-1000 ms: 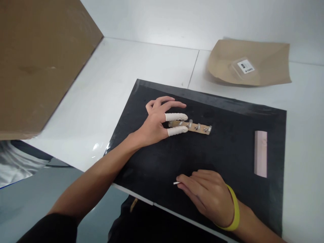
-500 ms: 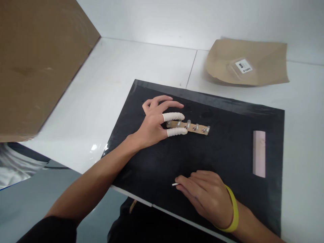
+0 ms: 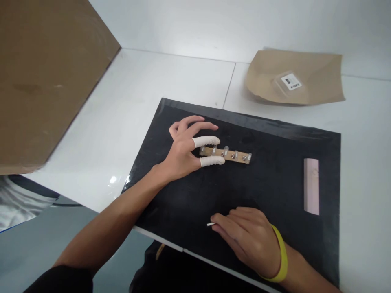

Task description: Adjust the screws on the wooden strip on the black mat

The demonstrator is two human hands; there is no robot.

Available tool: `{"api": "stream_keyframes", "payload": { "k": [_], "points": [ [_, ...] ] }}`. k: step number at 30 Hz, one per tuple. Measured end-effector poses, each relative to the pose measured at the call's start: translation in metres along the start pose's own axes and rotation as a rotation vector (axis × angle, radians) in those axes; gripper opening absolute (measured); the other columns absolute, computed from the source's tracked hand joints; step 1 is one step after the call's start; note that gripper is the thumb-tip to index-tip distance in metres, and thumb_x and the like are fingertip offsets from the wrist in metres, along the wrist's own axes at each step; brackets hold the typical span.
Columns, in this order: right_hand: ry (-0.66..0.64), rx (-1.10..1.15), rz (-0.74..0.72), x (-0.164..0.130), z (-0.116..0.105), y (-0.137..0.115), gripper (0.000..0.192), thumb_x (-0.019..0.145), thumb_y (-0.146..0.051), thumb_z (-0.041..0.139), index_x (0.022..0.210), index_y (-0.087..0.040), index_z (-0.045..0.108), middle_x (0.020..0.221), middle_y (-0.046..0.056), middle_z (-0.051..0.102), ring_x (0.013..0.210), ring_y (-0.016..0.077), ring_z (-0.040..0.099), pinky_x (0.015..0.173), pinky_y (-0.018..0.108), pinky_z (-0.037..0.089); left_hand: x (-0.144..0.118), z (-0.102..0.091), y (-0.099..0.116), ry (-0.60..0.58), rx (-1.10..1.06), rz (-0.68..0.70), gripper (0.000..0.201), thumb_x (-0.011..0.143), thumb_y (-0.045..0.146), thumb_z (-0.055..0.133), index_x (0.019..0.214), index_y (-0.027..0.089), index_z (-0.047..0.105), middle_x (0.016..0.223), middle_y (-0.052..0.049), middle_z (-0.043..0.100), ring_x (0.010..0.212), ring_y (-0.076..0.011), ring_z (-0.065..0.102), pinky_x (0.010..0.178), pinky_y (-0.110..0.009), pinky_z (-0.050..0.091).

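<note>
The light is cool and even — quite bright on the white surface [image 3: 186, 73] beyond the left hand [image 3: 181, 156]. Small glare spots shine left of this hand. Farther right, a soft shadow lies beneath the brown paper [image 3: 325, 75], and its label [image 3: 291, 81] looks too blurred for reading.

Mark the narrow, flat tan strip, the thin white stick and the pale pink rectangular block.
Narrow, flat tan strip [image 3: 229, 156], head view: bare stretch near its middle.
Thin white stick [image 3: 210, 224], head view: its exposed end.
Pale pink rectangular block [image 3: 312, 186], head view: middle of its broad face.
</note>
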State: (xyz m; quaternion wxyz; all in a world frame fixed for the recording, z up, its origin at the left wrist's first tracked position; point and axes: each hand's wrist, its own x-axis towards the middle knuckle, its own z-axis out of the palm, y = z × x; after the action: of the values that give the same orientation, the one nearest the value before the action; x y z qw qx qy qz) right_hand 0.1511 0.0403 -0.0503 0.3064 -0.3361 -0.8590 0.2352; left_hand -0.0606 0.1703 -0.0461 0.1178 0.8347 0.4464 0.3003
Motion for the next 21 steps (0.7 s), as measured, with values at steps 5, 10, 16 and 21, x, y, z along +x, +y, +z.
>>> {"api": "stream_keyframes", "payload": {
  "k": [5,10,16,21],
  "points": [
    [0.014,-0.014,-0.006,-0.001,0.001,0.000,0.017,0.106,-0.018,0.050,0.096,-0.015,0.063,0.066,-0.002,0.066,0.050,0.0131,0.052,0.052,0.032,0.035,-0.001,-0.001,-0.003,-0.033,-0.026,0.029,0.072,0.073,0.077,0.073,0.125,0.028,0.066,0.138,-0.010,0.067,0.137,-0.0343,0.049,0.111,-0.052,0.029],
    [0.038,-0.015,-0.027,0.000,0.000,0.000,0.015,0.105,-0.016,0.050,0.097,-0.015,0.062,0.068,-0.002,0.068,0.050,0.0130,0.053,0.052,0.033,0.036,-0.004,-0.003,-0.005,-0.079,-0.037,0.089,0.094,0.067,0.084,0.069,0.141,0.028,0.055,0.148,-0.015,0.056,0.140,-0.0377,0.043,0.115,-0.055,0.025],
    [0.061,-0.010,-0.044,0.000,0.000,0.001,0.015,0.104,-0.016,0.051,0.096,-0.014,0.064,0.069,-0.001,0.069,0.050,0.0129,0.053,0.053,0.032,0.037,-0.010,-0.006,-0.012,-0.076,-0.087,0.060,0.103,0.068,0.091,0.062,0.152,0.035,0.043,0.158,-0.014,0.044,0.143,-0.0398,0.039,0.118,-0.059,0.023],
    [0.069,0.011,-0.042,-0.002,0.003,0.003,0.016,0.103,-0.017,0.052,0.094,-0.014,0.066,0.066,-0.001,0.066,0.051,0.0135,0.053,0.054,0.033,0.036,-0.009,-0.008,-0.022,-0.045,-0.223,0.016,0.082,0.088,0.088,0.033,0.150,0.037,0.049,0.160,-0.009,0.042,0.147,-0.0348,0.039,0.122,-0.058,0.027]
  ]
}}
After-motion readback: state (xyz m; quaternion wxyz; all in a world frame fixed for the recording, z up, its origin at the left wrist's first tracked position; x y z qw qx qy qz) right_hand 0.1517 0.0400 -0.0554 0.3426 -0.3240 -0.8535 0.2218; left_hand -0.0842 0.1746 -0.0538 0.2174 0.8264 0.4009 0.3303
